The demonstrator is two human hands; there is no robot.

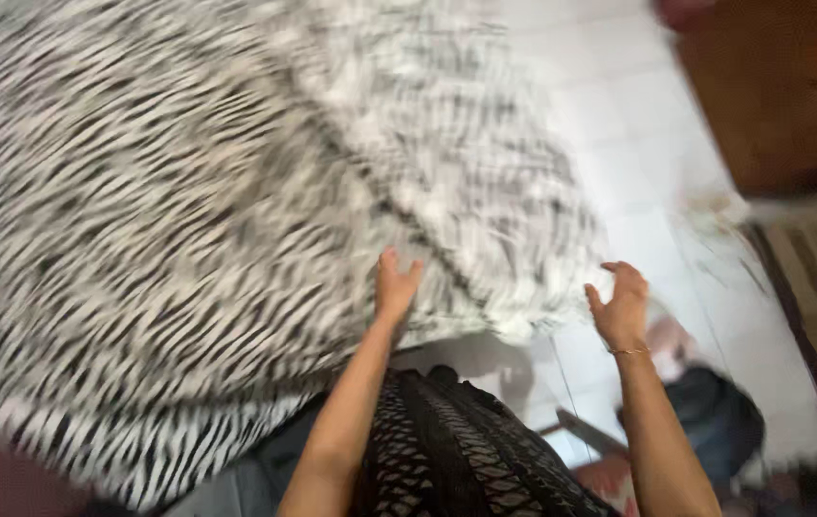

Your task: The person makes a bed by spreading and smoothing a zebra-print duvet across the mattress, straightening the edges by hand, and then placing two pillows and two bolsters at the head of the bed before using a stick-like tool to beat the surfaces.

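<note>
A large black-and-white zebra-striped sheet [188, 220] lies spread over a bed and fills most of the view. My left hand [395, 285] rests flat on it near its lower edge, fingers together and pointing up. My right hand [621, 304] hovers at the sheet's right corner with its fingers curled and apart, holding nothing that I can see. The picture is blurred by motion.
White floor tiles [638, 144] run along the right of the bed. A brown wooden piece of furniture [782, 96] stands at the top right. Dark patterned clothing [456, 450] shows below my arms, and a dark bundle [715, 412] lies on the floor at the lower right.
</note>
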